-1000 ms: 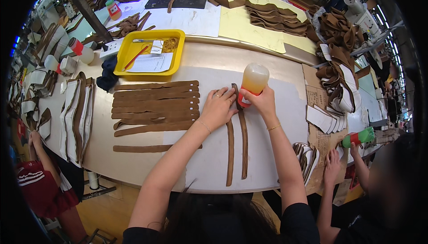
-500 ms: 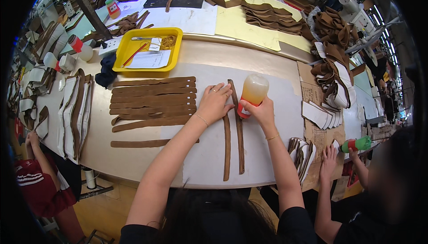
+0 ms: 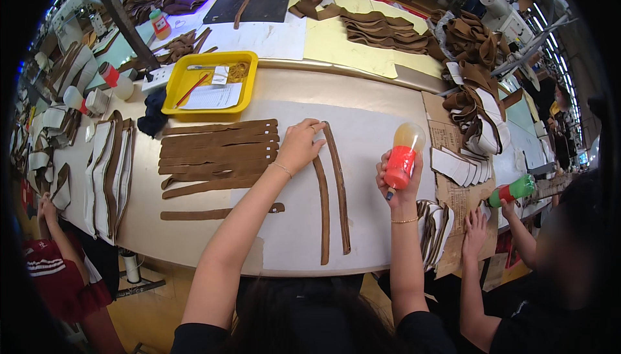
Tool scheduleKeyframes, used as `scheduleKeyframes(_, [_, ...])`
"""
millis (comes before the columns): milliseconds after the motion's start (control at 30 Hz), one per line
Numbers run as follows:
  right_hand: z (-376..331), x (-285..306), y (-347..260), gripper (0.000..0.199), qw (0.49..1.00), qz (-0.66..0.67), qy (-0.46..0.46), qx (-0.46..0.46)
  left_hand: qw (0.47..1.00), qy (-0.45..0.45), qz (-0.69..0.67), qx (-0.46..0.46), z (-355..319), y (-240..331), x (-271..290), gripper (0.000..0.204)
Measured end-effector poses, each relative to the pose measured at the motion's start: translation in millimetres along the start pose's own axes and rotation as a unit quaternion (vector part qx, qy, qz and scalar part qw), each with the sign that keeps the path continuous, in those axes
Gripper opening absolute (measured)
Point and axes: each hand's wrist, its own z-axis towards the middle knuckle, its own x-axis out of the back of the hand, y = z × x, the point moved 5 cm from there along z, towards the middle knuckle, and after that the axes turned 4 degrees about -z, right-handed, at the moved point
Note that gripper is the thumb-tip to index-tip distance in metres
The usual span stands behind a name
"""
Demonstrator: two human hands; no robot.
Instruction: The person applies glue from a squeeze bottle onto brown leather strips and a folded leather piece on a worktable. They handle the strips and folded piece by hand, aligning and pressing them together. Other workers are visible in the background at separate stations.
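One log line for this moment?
left hand: pressing brown strip top end | right hand: holding glue bottle, nozzle down, off strip | surface: white sheet

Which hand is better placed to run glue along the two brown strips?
Right, probably: the right hand grips the glue bottle nozzle-down beside the strips; the left hand pins their top ends.

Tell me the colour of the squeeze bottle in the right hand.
Red body, translucent yellowish base, nozzle down: squeeze bottle, head view.
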Motion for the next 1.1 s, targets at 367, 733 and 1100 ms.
scheduleKeyframes(367, [-13.4, 62.6, 36.7, 0.069, 0.994, 0.076, 0.071, 0.024, 0.988, -0.072, 0.104, 0.092, 45.6, -7.2, -11.0, 0.066])
scheduleKeyframes(733, [-9.8, 62.4, 35.4, 0.067, 0.995, 0.062, 0.067, 0.041, 0.992, -0.050, 0.075, 0.087, 39.4, -7.6, -11.2, 0.056])
scheduleKeyframes(1100, [-10.0, 62.6, 36.2, 0.065, 0.994, 0.050, 0.085, 0.039, 0.992, -0.041, 0.041, 0.113, 42.0, -13.8, -11.9, 0.055])
